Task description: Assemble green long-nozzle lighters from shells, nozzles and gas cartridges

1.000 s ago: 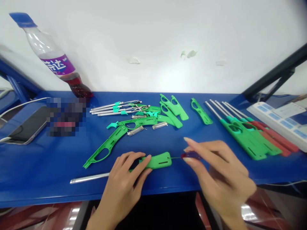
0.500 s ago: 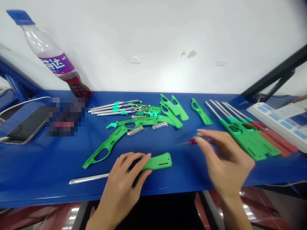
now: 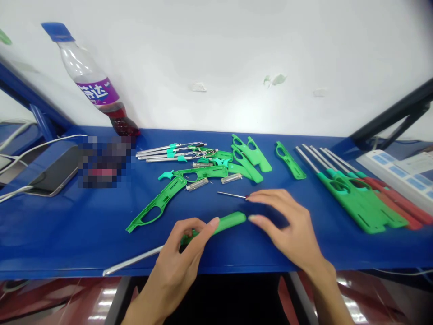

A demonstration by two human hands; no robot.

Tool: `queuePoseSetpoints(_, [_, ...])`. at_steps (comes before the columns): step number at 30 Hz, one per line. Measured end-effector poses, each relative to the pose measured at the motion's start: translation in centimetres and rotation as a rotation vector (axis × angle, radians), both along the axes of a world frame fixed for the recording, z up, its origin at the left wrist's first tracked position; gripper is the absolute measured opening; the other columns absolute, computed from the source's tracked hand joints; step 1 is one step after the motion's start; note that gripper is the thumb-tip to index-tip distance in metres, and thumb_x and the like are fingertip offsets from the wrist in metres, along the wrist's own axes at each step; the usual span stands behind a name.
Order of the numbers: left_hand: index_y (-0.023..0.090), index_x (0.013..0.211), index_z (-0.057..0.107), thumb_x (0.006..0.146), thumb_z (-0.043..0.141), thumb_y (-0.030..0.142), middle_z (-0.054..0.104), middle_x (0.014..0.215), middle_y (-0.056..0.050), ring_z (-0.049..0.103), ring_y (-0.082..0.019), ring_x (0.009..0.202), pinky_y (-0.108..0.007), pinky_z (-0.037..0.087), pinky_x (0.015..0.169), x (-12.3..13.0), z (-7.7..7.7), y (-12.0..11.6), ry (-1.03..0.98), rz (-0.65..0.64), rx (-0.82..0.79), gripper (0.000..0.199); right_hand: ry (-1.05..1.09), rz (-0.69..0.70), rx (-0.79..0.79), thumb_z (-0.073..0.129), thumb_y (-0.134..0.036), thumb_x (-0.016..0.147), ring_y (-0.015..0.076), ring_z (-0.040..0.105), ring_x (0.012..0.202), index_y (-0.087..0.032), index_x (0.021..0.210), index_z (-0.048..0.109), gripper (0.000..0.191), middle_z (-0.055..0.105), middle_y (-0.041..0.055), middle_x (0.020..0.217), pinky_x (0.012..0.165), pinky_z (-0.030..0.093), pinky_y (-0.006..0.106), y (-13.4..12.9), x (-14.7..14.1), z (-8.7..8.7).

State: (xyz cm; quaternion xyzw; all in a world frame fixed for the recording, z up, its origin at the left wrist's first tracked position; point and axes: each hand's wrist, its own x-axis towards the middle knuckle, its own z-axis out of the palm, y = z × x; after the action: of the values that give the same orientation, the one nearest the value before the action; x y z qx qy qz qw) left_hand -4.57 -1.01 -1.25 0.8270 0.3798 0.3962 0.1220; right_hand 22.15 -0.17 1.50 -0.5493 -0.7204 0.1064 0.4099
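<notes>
My left hand [image 3: 184, 253] is closed around a green lighter [image 3: 232, 221] with a long silver tube [image 3: 133, 261], which points to the lower left near the table's front edge. The lighter is tilted, with its narrow side up. My right hand [image 3: 291, 230] is beside the lighter's right end, thumb and fingers apart. At its fingertips a thin screwdriver shaft [image 3: 232, 194] points left; the screwdriver's handle is mostly hidden by the fingers. An opened green shell half [image 3: 157, 205] lies to the left, near another shell half [image 3: 203, 173] and clear fuel tanks [image 3: 197, 184].
Behind lie silver tubes with wires [image 3: 165, 153] and green shells [image 3: 252, 155]. Assembled green lighters [image 3: 355, 203] and red ones [image 3: 399, 198] are at the right, beside a white power strip [image 3: 399, 176]. A bottle [image 3: 98, 92] and a phone [image 3: 50, 174] are at the left.
My right hand has moved left toward the lighter, and its thumb has come away from the screwdriver. The lighter has been tilted up in my left hand. The view has shifted slightly.
</notes>
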Motion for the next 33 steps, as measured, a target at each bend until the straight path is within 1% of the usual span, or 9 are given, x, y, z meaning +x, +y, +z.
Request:
queuePoseSetpoints(2, [0.037, 0.162, 0.045, 0.103, 0.057, -0.001, 0.059, 0.120, -0.004, 0.066, -0.010, 0.096, -0.021, 0.060, 0.085, -0.1, 0.1, 0.0, -0.025, -0.008, -0.009, 0.071, -0.032, 0.145, -0.032, 0.084, -0.046, 0.090, 0.0238, 0.075, 0.111, -0.031, 0.124, 0.076, 0.038, 0.080, 0.0038, 0.119, 0.101, 0.061, 0.041, -0.3, -1.0, 0.2])
queuePoseSetpoints(4, [0.035, 0.161, 0.046, 0.103, 0.057, -0.001, 0.059, 0.120, -0.004, 0.068, -0.009, 0.097, -0.021, 0.061, 0.088, -0.1, 0.3, 0.1, -0.038, -0.015, -0.022, 0.069, -0.064, 0.221, -0.046, 0.083, -0.040, 0.093, 0.0211, 0.075, 0.108, -0.032, 0.125, 0.076, 0.034, 0.080, 0.0017, 0.117, 0.104, 0.059, 0.040, -0.4, -1.9, -0.1])
queuePoseSetpoints(7, [0.034, 0.159, 0.048, 0.104, 0.056, 0.000, 0.060, 0.123, -0.004, 0.070, -0.009, 0.097, -0.019, 0.061, 0.090, -0.2, 0.8, 0.2, -0.031, -0.015, -0.037, 0.065, -0.099, 0.230, -0.042, 0.073, -0.029, 0.101, 0.0186, 0.073, 0.099, -0.031, 0.119, 0.079, 0.018, 0.079, 0.0016, 0.109, 0.102, 0.057, 0.041, -0.2, -2.6, -0.9])
queuePoseSetpoints(10, [0.031, 0.159, 0.050, 0.105, 0.059, 0.005, 0.062, 0.123, -0.005, 0.071, -0.011, 0.100, -0.023, 0.061, 0.093, -0.5, 1.1, 0.3, -0.005, 0.016, -0.033, 0.060, -0.119, 0.232, -0.046, 0.071, -0.029, 0.102, 0.0186, 0.072, 0.096, -0.031, 0.119, 0.079, 0.018, 0.077, 0.0022, 0.107, 0.100, 0.058, 0.041, -0.1, -2.4, -1.3])
queuePoseSetpoints(13, [0.026, 0.150, 0.059, 0.105, 0.066, 0.018, 0.069, 0.122, -0.008, 0.070, -0.020, 0.109, -0.036, 0.059, 0.098, -0.8, 1.2, 0.9, 0.043, 0.035, -0.001, 0.046, -0.114, 0.240, -0.047, 0.068, -0.030, 0.104, 0.0184, 0.075, 0.095, -0.029, 0.119, 0.079, 0.018, 0.078, 0.0025, 0.106, 0.101, 0.059, 0.042, -0.2, -2.0, -1.2])
queuePoseSetpoints(16, [0.025, 0.134, 0.070, 0.107, 0.064, 0.026, 0.076, 0.116, -0.006, 0.072, -0.022, 0.105, -0.038, 0.059, 0.091, -1.0, 1.0, 1.6, 0.088, -0.023, 0.030, 0.027, -0.097, 0.253, -0.050, 0.071, -0.031, 0.103, 0.0198, 0.077, 0.100, -0.028, 0.119, 0.078, 0.018, 0.080, 0.0039, 0.112, 0.098, 0.061, 0.041, -0.2, -1.8, -1.3])
queuePoseSetpoints(22, [0.020, 0.129, 0.071, 0.105, 0.061, 0.011, 0.078, 0.114, -0.008, 0.073, -0.020, 0.097, -0.035, 0.059, 0.079, -0.5, 0.9, 1.6, 0.113, -0.062, 0.071, 0.028, -0.022, 0.264, -0.019, 0.074, -0.025, 0.100, 0.0209, 0.078, 0.100, -0.029, 0.122, 0.080, 0.023, 0.083, 0.0040, 0.113, 0.094, 0.063, 0.041, -0.3, -2.1, -2.0])
queuePoseSetpoints(28, [0.018, 0.132, 0.070, 0.101, 0.065, 0.002, 0.078, 0.120, -0.008, 0.069, -0.022, 0.113, -0.038, 0.056, 0.093, -0.6, 1.9, 0.7, 0.106, -0.055, 0.179, 0.035, 0.146, 0.269, -0.045, 0.078, -0.030, 0.097, 0.0184, 0.077, 0.097, -0.028, 0.116, 0.080, 0.020, 0.080, 0.0034, 0.110, 0.093, 0.062, 0.036, -1.0, -1.8, -0.6])
queuePoseSetpoints(33, [0.016, 0.132, 0.070, 0.102, 0.066, 0.004, 0.078, 0.121, -0.008, 0.068, -0.021, 0.117, -0.039, 0.053, 0.098, -0.7, 2.7, 0.0, 0.093, -0.060, 0.219, 0.032, 0.269, 0.343, -0.155, 0.085, -0.042, 0.091, 0.0202, 0.079, 0.103, -0.029, 0.125, 0.076, 0.037, 0.080, 0.0045, 0.117, 0.090, 0.064, 0.031, -1.2, -2.0, 0.3])
